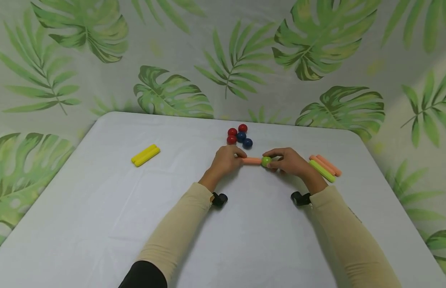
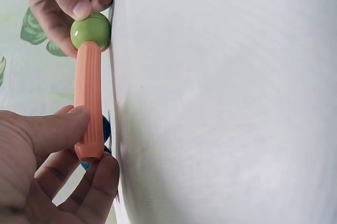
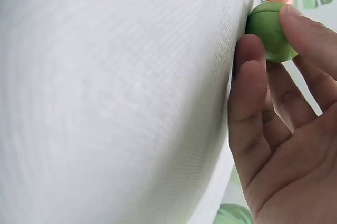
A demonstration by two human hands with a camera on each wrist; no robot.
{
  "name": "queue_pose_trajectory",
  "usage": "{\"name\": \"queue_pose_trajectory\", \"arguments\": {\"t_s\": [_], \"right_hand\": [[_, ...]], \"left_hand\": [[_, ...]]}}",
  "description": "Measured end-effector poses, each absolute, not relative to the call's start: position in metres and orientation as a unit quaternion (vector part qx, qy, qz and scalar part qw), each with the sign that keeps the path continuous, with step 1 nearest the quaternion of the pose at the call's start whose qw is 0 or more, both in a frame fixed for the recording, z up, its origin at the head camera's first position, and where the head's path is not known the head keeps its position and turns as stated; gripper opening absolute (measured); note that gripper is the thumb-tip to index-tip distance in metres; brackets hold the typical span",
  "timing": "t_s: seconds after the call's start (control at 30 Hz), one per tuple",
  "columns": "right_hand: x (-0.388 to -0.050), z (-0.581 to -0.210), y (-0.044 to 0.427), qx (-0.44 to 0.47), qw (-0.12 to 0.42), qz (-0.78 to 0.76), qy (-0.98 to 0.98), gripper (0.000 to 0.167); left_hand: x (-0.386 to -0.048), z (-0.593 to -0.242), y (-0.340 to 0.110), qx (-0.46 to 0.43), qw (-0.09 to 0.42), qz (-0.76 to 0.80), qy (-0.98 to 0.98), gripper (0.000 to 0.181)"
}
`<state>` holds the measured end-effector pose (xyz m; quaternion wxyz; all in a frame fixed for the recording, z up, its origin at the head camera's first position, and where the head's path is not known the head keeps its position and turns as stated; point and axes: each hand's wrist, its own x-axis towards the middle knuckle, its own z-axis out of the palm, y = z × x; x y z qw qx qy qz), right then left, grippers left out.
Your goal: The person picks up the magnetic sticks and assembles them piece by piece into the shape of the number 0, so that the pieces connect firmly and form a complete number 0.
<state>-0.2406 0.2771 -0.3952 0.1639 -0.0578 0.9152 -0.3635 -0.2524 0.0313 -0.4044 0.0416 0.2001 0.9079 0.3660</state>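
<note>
Between the two hands, an orange ridged stick [image 2: 88, 89] meets a green ball [image 2: 90, 30] end-on. My left hand [image 1: 227, 161] pinches the stick near its free end, thumb on one side and fingers behind, as the left wrist view shows. The green ball is gripped by my right hand [image 1: 288, 161], with the thumb on top of it in the right wrist view. Ball and stick touch; whether they are joined inside cannot be seen. Just beyond the hands lie red balls [image 1: 242, 128] and dark blue balls [image 1: 247, 143] in a small cluster.
Yellow sticks [image 1: 145, 155] lie side by side on the left of the white table [image 1: 82, 208]. Close to the right forearm are a lime stick [image 1: 322, 171] and orange sticks [image 1: 329, 165]. A leaf-patterned cloth [image 1: 251, 68] hangs behind the table's far edge.
</note>
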Motion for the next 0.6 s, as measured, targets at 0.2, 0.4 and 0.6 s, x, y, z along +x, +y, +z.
{"name": "queue_pose_trajectory", "arguments": {"t_s": [0.2,0.4,0.6], "right_hand": [[-0.2408,-0.3960,0.2787,-0.061,0.166,-0.365,0.914,0.039],[-0.2390,-0.3964,0.2796,-0.073,0.158,-0.367,0.914,0.038],[-0.2410,-0.3969,0.2787,-0.073,0.163,-0.368,0.912,0.038]], "left_hand": [[-0.2542,-0.4051,0.0322,0.196,0.044,0.373,0.906,0.020],[-0.2561,-0.4036,0.0320,0.193,0.059,0.372,0.906,0.021],[-0.2578,-0.4018,0.0312,0.189,0.058,0.359,0.912,0.021]]}}
